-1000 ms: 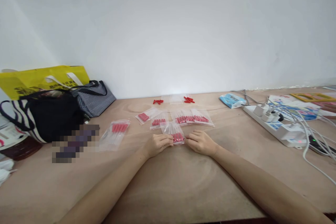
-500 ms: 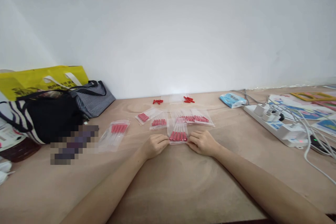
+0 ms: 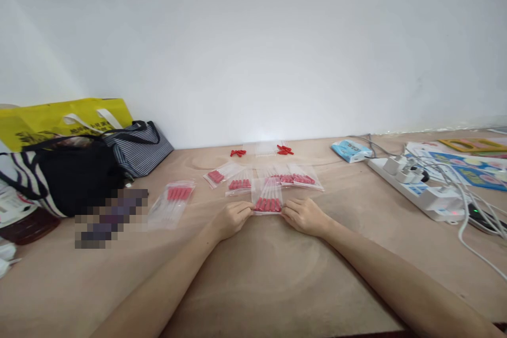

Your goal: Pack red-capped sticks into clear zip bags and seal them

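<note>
clear bag (image 3: pixel 268 196) (red-tipped sticks) pinched between both hands' fingers (image 3: pixel 246 211).

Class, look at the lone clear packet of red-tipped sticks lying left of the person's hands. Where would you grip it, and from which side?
Probably grip the lone packet at its near, flat clear end, coming from the front edge of the table. The red tips bunch at the far end, so the near end looks thinner and easier to pinch. The black bag crowds its left side.

Likely home workbench: handbags (image 3: pixel 79 166), power strip (image 3: pixel 420 193).
</note>
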The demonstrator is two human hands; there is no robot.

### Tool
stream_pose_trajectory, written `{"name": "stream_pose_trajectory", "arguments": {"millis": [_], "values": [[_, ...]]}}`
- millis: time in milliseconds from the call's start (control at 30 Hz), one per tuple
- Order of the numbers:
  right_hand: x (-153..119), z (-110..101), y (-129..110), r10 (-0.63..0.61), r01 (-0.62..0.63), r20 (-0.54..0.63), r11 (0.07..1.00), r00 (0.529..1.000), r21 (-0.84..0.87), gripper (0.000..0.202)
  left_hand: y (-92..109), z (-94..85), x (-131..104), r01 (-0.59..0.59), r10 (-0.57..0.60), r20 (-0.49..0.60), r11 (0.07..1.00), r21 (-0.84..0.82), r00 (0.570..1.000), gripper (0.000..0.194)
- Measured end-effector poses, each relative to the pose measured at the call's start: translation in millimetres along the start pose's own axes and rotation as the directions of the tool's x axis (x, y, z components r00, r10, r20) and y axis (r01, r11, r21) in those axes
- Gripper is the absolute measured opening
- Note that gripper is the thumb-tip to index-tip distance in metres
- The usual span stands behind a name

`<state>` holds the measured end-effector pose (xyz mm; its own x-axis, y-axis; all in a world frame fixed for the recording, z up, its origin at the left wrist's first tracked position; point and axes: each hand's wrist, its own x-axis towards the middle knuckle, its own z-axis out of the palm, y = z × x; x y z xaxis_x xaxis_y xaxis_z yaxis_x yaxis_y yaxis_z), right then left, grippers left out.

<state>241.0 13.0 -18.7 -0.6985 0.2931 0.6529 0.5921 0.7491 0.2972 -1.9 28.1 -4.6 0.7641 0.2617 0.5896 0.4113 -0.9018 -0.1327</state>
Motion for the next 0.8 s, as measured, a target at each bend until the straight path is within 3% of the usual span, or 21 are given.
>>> {"name": "stream_pose_trajectory", "arguments": {"millis": [233,467,800], "values": [[0,0,0,-0.014,0.013,-0.046,1.0,0.999,-0.027,0.028,1,1.6,3,0.004,-0.001,-0.052,0.999,0.054,0.999,0.016],[12,7,-11,0.048,-0.05,-0.105,0.999,0.993,-0.012,0.024,16,19.0,24,-0.048,0.059,-0.151,0.996,0.077,0.987,0.017],[13,9,-13,0.157,-0.154,-0.075,0.987,0.985,0.048,0.022,19,19.1,30,-0.07,0.084,-0.123,0.991,0.116,0.989,0.018]]}}
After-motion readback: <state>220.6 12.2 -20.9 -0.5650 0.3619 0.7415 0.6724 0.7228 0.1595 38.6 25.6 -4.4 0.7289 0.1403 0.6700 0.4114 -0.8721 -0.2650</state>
